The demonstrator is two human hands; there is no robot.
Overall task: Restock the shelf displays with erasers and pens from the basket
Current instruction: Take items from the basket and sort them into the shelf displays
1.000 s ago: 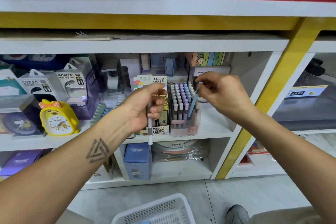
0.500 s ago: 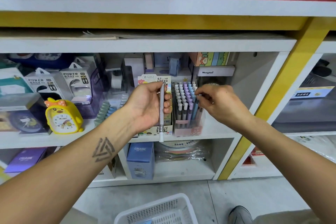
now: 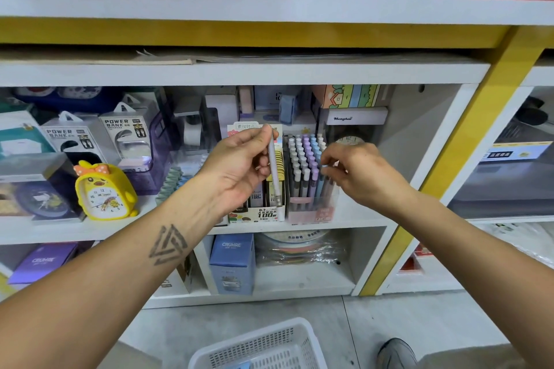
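The pen rack [image 3: 311, 204] is clear glossy plastic, the pens [image 3: 305, 159] smooth matt pastel plastic. The basket [image 3: 263, 344] is white perforated plastic. The shelf [image 3: 353, 213] looks painted, matt white; the duck clock [image 3: 103, 192] shiny yellow plastic.

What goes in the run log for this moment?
left hand: holds white pen upright | right hand: fingers at blue pens in pen display | basket: on floor below | step: restocking pens
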